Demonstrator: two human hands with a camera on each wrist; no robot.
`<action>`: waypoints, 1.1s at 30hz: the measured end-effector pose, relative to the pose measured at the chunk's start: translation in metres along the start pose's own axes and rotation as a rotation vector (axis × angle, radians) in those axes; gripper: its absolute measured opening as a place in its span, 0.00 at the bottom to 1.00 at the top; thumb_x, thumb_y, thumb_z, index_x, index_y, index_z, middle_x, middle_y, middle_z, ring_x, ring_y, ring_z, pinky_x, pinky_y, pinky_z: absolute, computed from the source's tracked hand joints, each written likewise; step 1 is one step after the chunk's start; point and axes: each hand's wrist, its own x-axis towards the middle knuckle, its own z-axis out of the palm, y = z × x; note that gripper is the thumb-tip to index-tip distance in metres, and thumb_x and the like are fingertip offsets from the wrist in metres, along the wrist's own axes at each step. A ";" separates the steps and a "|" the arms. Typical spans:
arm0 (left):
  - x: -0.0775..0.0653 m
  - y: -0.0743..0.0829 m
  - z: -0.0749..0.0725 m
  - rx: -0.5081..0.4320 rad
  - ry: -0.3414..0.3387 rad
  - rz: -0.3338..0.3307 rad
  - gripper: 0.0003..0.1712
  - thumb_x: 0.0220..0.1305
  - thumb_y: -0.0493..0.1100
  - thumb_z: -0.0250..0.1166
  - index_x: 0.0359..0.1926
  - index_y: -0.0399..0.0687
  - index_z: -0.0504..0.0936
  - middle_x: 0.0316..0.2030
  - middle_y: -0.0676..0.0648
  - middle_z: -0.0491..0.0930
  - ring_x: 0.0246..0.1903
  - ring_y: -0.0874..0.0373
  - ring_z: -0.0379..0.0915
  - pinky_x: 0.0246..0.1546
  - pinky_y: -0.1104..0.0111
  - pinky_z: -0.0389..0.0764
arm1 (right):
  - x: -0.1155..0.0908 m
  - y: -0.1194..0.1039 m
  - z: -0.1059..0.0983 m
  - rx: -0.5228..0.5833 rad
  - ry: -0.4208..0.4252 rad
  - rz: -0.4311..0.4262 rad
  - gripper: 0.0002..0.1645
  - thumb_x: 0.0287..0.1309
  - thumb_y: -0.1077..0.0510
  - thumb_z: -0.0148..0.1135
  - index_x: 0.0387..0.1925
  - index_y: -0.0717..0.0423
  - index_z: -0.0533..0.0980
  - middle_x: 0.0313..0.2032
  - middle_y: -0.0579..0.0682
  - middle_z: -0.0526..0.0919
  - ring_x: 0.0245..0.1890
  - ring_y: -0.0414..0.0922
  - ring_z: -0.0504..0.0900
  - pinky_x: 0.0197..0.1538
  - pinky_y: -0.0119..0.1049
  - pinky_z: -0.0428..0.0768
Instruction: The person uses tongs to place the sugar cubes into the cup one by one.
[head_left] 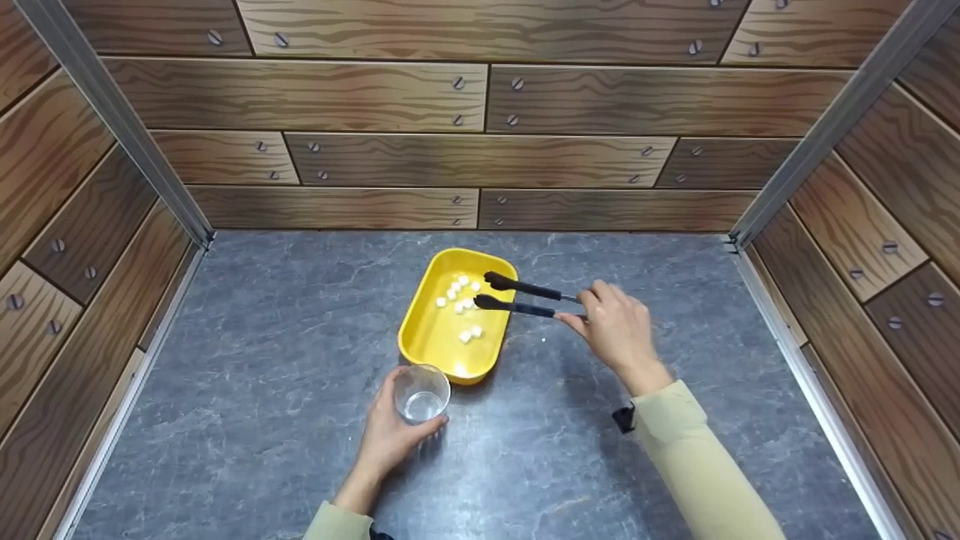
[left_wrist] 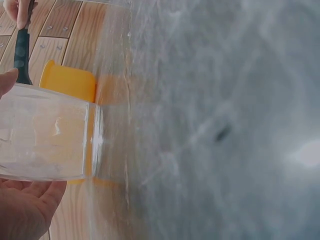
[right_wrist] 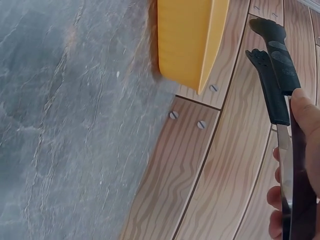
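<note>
Head: left hand grips clear cup by yellow tray's near end, probably to steady it; right hand grips tongs, tips spread above white cubes in tray.
Left wrist: cup upright, partly blocking tray; contact with table unclear.
Right wrist: tongs held high, presumably clearing tray wall, which hides cubes.

It's perhaps a booth, with plank-printed walls.
</note>
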 end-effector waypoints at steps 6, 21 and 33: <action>0.000 0.000 0.000 0.008 0.000 -0.004 0.57 0.36 0.54 0.84 0.65 0.40 0.66 0.58 0.40 0.74 0.57 0.44 0.70 0.59 0.51 0.70 | 0.008 -0.004 0.004 -0.017 -0.026 -0.008 0.28 0.54 0.36 0.69 0.30 0.60 0.81 0.27 0.51 0.74 0.22 0.48 0.73 0.18 0.40 0.72; 0.000 -0.001 0.000 0.012 0.001 0.031 0.55 0.37 0.54 0.83 0.64 0.40 0.67 0.56 0.41 0.75 0.56 0.44 0.71 0.58 0.50 0.70 | 0.023 -0.016 0.010 -0.057 -0.134 -0.034 0.30 0.54 0.33 0.66 0.27 0.57 0.81 0.26 0.49 0.73 0.23 0.48 0.73 0.20 0.41 0.74; 0.000 -0.002 0.001 0.019 0.028 0.051 0.54 0.35 0.51 0.84 0.63 0.41 0.68 0.54 0.41 0.76 0.54 0.44 0.72 0.57 0.50 0.72 | 0.034 -0.034 0.016 -0.057 -0.155 -0.142 0.29 0.50 0.34 0.70 0.24 0.57 0.81 0.26 0.49 0.74 0.21 0.47 0.72 0.18 0.40 0.73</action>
